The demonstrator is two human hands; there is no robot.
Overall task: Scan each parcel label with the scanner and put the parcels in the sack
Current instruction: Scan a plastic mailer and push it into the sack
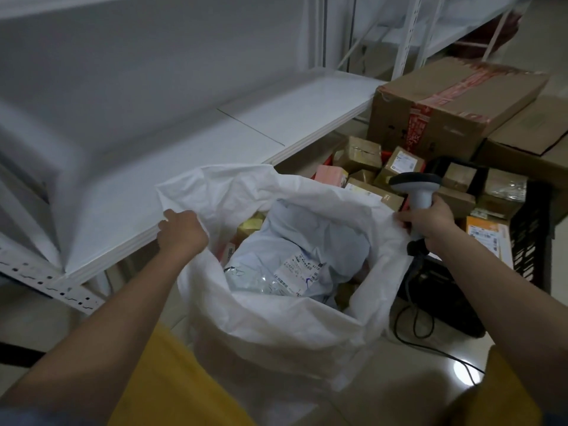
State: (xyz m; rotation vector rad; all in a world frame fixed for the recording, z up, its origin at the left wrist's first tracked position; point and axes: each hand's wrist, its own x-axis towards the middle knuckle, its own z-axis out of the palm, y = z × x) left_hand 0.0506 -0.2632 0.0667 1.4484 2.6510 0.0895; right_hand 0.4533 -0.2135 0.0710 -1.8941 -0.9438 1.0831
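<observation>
We hold the sack [276, 327] open by its rim: our left hand [181, 232] grips the left edge, our right hand [427, 222] grips the scanner [415, 186] and pinches the right edge. 1 grey mailer [295, 241] lies inside. The unscanned parcels [399, 167] sit just beyond the sack, ahead and right, nearer our right hand.

Views: one only, head-worn, wide-angle.
Facing: forward and steeply down past both forearms.
Nearness: close; the sack [276, 272] mouth fills the middle.
Edges: white shelf [184, 142] at left, cardboard boxes [445, 109] at upper right.
</observation>
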